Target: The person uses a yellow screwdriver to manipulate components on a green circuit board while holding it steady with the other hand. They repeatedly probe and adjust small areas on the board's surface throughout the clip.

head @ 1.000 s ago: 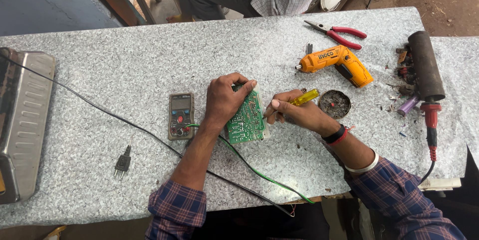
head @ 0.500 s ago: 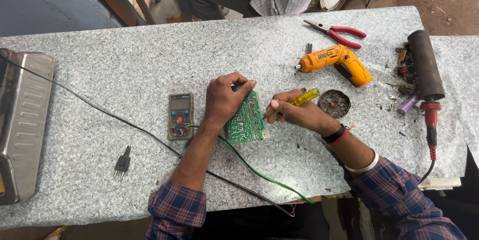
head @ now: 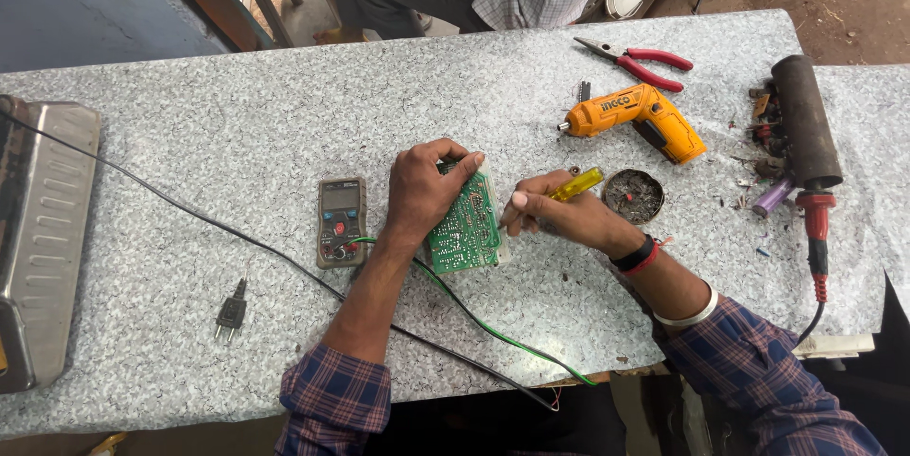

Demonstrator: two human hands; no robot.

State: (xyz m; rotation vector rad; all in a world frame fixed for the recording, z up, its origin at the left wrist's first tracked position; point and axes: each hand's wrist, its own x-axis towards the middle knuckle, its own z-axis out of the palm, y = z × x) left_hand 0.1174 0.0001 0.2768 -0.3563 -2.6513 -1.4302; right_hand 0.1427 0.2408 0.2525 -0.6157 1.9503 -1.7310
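Observation:
My left hand (head: 424, 189) grips the top and left side of a green circuit board (head: 467, 231), holding it tilted on the speckled grey table (head: 237, 134). My right hand (head: 559, 214) is closed around a yellow-handled screwdriver (head: 578, 184), its tip end hidden behind my fingers at the board's right edge. A green wire (head: 493, 328) runs from the board toward the table's front edge. A small multimeter (head: 340, 221) lies just left of my left wrist.
An orange cordless screwdriver (head: 637, 115) and red-handled pliers (head: 640, 61) lie at the back right. A round tin (head: 632, 195), a dark cylinder (head: 806, 119) with a red-handled tool, a black cable with plug (head: 230, 309) and a metal case (head: 38, 238) are around. Another person sits across the table.

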